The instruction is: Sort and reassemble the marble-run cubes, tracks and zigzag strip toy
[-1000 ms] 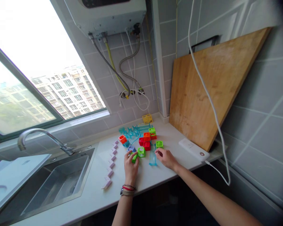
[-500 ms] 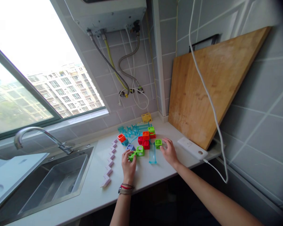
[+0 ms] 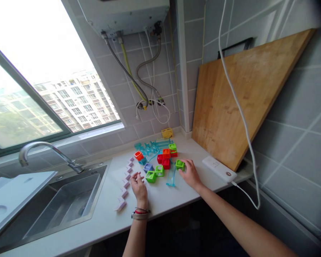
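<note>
My right hand (image 3: pixel 190 173) has its thumb and fingers around the near and right sides of a green cube block (image 3: pixel 179 165), beside a clear blue track piece (image 3: pixel 171 178). My left hand (image 3: pixel 139 186) holds nothing; its fingers are loosely curled and apart, just left of a green cube block (image 3: pixel 151 176). Touching that block at a corner is another green cube (image 3: pixel 159 170). A periwinkle block (image 3: pixel 148 167) lies behind them. Red cubes (image 3: pixel 166 164) with an orange-red cube (image 3: pixel 166 153) on top stand further back.
A zigzag row of pale purple pieces (image 3: pixel 126 184) runs left of my left hand, near the sink (image 3: pixel 96 200). Blue track parts (image 3: pixel 149 147) and a yellow block (image 3: pixel 167 133) lie at the back. A white power bank (image 3: pixel 219 169) with a cable sits right, before a leaning wooden board (image 3: pixel 243 100).
My left hand has let go of the green cube and drawn back to the left. My right hand has closed in on its green cube, and the blue track piece beside it has shifted slightly.
</note>
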`<state>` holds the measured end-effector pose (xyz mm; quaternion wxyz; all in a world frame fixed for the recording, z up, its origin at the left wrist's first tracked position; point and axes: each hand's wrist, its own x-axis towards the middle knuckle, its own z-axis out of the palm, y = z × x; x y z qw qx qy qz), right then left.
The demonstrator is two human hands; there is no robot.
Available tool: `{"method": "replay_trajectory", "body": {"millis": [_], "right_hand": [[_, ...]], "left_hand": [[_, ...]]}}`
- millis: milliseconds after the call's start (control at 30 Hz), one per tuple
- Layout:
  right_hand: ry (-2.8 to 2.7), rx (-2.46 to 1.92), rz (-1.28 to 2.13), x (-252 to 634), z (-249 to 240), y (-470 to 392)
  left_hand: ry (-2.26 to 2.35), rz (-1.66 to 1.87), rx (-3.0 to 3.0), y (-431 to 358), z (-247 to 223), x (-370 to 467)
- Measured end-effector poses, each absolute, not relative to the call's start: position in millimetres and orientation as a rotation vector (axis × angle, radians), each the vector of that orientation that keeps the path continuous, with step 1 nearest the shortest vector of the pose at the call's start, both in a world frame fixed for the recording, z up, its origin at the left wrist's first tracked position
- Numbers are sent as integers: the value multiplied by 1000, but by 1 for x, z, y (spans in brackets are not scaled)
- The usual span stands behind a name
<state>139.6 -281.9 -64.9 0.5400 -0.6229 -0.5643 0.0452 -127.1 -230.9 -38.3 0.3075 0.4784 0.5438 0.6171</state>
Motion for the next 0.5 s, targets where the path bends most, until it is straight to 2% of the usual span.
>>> {"method": "replay_trajectory", "body": {"millis": [267, 500], "right_hand": [[-1335, -1548, 166, 139, -62, -284], [-1412, -1600, 255, 130, -52, -290]], "left_hand": [[1413, 1476, 1811, -242, -30, -116], [1382, 1591, 2105, -254, -21, -110]]}}
